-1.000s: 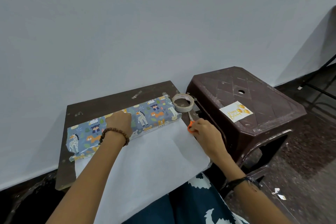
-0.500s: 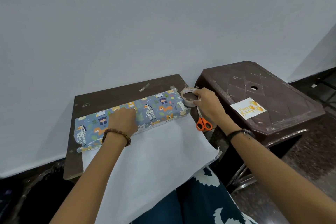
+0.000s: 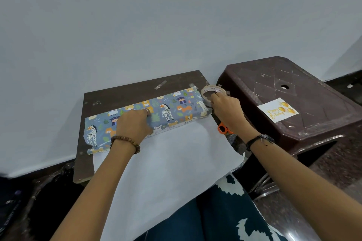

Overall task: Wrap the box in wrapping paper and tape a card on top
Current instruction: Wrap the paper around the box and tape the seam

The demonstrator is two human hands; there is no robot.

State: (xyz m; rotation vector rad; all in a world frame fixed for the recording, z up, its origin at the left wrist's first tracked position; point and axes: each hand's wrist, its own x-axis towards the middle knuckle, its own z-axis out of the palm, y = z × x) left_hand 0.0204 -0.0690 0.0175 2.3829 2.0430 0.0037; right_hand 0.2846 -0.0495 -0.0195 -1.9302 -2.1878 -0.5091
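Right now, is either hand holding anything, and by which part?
The right hand grips the tape roll at its near rim. The left hand holds nothing; it presses the paper onto the box.

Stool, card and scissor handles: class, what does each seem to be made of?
Stool: probably moulded plastic, dark brown, glossy, scuffed, with embossed lines.
Card: likely paper or thin cardstock, white, flat, with gold lettering.
Scissor handles: apparently plastic, bright orange and smooth; blades hidden.

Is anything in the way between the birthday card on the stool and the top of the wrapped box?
Nothing visible blocks the card. On the box, the left hand presses the paper; the right hand grips the tape roll beside it.
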